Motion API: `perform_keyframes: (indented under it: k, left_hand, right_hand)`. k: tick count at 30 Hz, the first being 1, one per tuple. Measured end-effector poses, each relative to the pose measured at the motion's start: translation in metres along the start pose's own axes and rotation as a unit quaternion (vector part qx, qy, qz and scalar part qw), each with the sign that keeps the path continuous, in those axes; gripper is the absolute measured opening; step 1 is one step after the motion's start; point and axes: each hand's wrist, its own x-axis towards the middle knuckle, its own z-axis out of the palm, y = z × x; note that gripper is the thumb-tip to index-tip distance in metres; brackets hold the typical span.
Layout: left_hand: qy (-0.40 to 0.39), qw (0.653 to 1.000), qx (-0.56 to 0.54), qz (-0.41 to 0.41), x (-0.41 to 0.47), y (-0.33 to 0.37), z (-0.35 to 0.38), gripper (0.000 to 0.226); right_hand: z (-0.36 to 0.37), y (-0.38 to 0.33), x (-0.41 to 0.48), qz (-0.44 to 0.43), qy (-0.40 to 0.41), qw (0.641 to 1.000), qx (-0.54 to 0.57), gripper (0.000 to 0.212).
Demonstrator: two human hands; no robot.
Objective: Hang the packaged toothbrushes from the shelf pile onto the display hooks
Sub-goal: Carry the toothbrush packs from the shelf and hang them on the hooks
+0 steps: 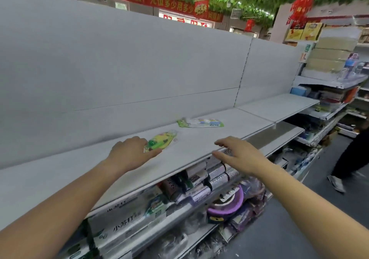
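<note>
A yellow-green packaged toothbrush [162, 139] lies flat on the grey shelf [199, 146]. My left hand [130, 151] rests on its near end, with fingers and thumb curled around the package's edge. My right hand [237, 154] hovers above the shelf's front edge with fingers spread, holding nothing. A second, green-and-white toothbrush package [200, 122] lies farther back on the shelf near the back panel. No display hooks are visible.
A plain grey back panel [139, 68] rises behind the shelf. Boxed goods [127, 222] and a purple item [227, 204] fill the shelf below. A person's leg and shoe [339, 180] stand in the aisle at right.
</note>
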Motion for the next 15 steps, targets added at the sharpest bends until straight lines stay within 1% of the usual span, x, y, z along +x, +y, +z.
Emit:
perform_keyframes:
  k: [2,5,7,11,15]
  left_hand:
    - [-0.017,1.0,0.001,-0.018,0.019,0.006,0.006,0.074]
    - [-0.023,0.999,-0.002,-0.048,0.046,0.013,0.011,0.078]
    - [-0.032,0.997,0.006,-0.072,0.063,0.017,0.014,0.085]
    - [-0.074,0.988,0.012,-0.138,0.092,0.025,0.024,0.1]
    - [-0.11,0.975,-0.001,-0.196,0.109,0.035,0.028,0.103]
  right_hand:
    - [0.007,0.019,0.027,-0.012,-0.005,1.0,0.008,0.062]
    - [0.016,0.048,0.071,-0.031,-0.009,0.999,0.022,0.058]
    - [0.019,0.07,0.103,-0.047,-0.02,0.999,0.02,0.057]
    - [0.015,0.119,0.176,-0.08,-0.042,0.996,-0.007,0.061]
    - [0.027,0.162,0.236,-0.082,-0.098,0.992,-0.004,0.06]
